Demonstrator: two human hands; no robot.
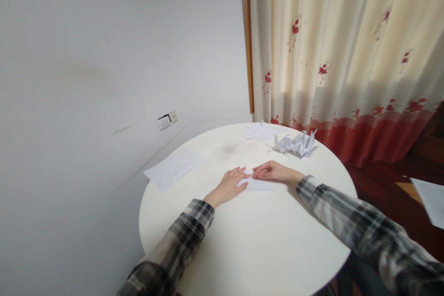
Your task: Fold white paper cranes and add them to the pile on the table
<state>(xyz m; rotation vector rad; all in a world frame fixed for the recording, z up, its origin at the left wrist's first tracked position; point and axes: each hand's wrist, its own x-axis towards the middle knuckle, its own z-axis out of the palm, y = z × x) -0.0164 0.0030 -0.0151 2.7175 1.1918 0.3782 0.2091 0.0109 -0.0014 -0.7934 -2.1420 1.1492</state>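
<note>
A small white sheet of paper folded into a flat, pointed shape (255,184) lies on the round white table (249,245), a little beyond its middle, pressed between the person's two hands. Its creases are sharp and its surface is matte, nearly the same tone as the tabletop.

The left hand (231,182) lies palm down with its fingers stretched out flat and close together, the fingertips resting on the paper's left edge. The right hand (272,171) comes in from the other side, its fingers extended and bunched narrow, the tips pressing on the top corner of the fold just beside those of the left hand. Neither hand grips the paper; both press it flat against the table. Both arms wear sleeves of soft plaid flannel in grey, black and off-white (347,212).

Farther back, near the far edge of the table, stands a cluster of folded white paper cranes (296,143) with spiky wings, and just beside them to the left lie some flatter folded white papers (256,132). At the left rim a plain white sheet (173,166) lies flat, partly overhanging the edge.

The tabletop is smooth with a faint sheen. Behind it stand a plain pale wall with a small white socket plate (166,121), a wooden window frame (247,37), and a cream curtain with red flower prints and a red hem (347,46), hanging in soft folds.
</note>
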